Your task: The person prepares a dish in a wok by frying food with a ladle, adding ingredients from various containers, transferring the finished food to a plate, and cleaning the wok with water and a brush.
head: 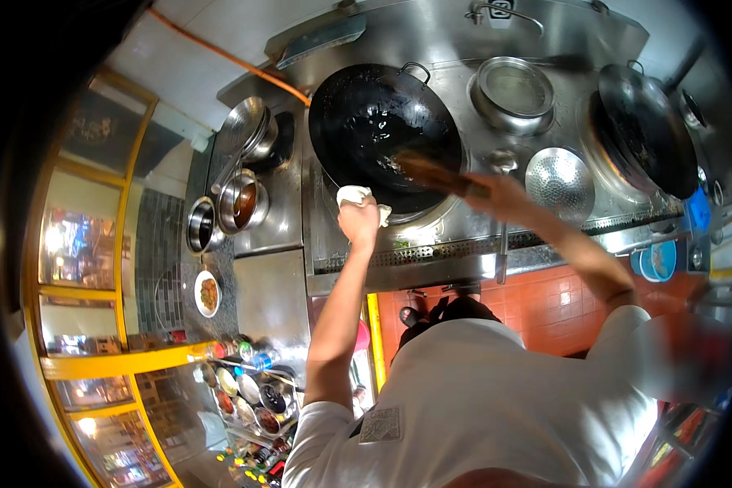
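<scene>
A large black wok [366, 110] sits on the steel range, tilted a little, with a shiny wet-looking surface inside. My left hand [360, 222] grips a white cloth [354, 194] at the wok's near left rim. In my right hand [499, 196] is the handle of a brown brush-like tool [430, 172], blurred, its head down inside the wok. Close to my right hand lie a ladle [502, 161] and a round perforated strainer [560, 183] on the steel top.
A lidded-looking steel pot [515, 91] stands behind the strainer. A second wok [643, 122] leans at the right. To the left are steel bowls [202, 226] with dark and red-brown liquid, and a white dish of food [208, 294]. Seasoning containers [273, 398] stand lower left.
</scene>
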Available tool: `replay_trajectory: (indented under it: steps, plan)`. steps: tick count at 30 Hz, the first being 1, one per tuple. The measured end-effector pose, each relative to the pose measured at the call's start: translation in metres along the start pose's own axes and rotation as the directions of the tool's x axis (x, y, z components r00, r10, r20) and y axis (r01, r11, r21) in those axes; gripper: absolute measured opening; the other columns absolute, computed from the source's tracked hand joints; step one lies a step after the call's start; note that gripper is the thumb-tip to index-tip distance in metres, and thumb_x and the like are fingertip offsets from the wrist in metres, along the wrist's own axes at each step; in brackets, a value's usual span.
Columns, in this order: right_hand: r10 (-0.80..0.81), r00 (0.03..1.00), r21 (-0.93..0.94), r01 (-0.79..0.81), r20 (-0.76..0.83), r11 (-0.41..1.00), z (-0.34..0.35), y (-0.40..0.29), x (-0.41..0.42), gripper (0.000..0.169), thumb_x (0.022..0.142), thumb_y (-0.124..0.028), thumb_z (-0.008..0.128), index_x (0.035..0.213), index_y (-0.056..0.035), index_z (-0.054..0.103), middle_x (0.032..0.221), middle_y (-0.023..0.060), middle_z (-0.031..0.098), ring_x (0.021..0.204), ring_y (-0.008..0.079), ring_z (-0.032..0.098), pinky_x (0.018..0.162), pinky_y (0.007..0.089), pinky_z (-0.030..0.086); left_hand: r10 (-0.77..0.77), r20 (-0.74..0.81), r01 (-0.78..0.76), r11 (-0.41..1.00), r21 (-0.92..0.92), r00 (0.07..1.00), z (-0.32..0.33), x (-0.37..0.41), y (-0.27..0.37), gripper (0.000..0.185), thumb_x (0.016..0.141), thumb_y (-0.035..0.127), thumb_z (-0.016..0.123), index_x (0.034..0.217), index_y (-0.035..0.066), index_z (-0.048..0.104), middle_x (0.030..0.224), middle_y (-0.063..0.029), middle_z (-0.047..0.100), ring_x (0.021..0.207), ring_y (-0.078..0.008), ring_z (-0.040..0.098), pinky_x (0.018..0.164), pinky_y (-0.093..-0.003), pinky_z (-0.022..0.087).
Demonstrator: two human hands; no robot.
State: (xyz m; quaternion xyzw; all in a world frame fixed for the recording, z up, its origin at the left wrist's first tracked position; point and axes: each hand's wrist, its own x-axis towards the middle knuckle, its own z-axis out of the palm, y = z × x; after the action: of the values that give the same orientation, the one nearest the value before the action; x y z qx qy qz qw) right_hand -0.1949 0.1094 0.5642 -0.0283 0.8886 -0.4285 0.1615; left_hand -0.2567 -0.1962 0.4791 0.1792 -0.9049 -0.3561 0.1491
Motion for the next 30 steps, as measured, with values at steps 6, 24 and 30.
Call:
replay_trajectory:
  steps: [6,24,30]
  plan:
    - [-0.043,0.999,0.629,0.023,0.016,0.777,0.111,0.029,0.048,0.065,0.09,-0.021,0.069,0.145,-0.0006,0.042,0.078,0.0036,0.065,0.051,0.0048,0.048,0.045,0.022,0.041,0.267,0.049,-0.271,0.948,0.166,0.962,-0.008,-0.012,0.023,0.042,0.078,0.023,0.065,0.098,-0.011,0.054,0.074,-0.0299,0.066,0.073,-0.0463,0.067,0.07,-0.052,0.054]
    - [0.002,0.986,0.709,0.119,-0.167,0.695,0.178,0.053,0.041,0.063,0.09,-0.018,0.071,0.145,-0.0041,0.044,0.066,-0.0037,0.056,0.048,0.0026,0.045,0.043,0.0221,0.038,0.423,-0.01,-0.417,0.897,0.148,0.906,-0.007,-0.037,0.008,0.037,0.075,0.02,0.069,0.091,-0.009,0.052,0.065,-0.0269,0.064,0.061,-0.0445,0.065,0.058,-0.0507,0.053]
    - [-0.166,0.976,0.049,0.174,-0.141,0.984,0.171,0.06,0.065,0.071,0.083,-0.046,0.066,0.142,-0.0116,0.049,0.098,0.0208,0.07,0.094,0.0374,0.067,0.081,0.0436,0.053,0.172,-0.068,-0.174,0.984,-0.025,0.983,-0.002,-0.021,-0.023,0.033,0.078,0.02,0.064,0.094,-0.009,0.063,0.081,-0.0307,0.067,0.08,-0.0463,0.068,0.073,-0.051,0.054]
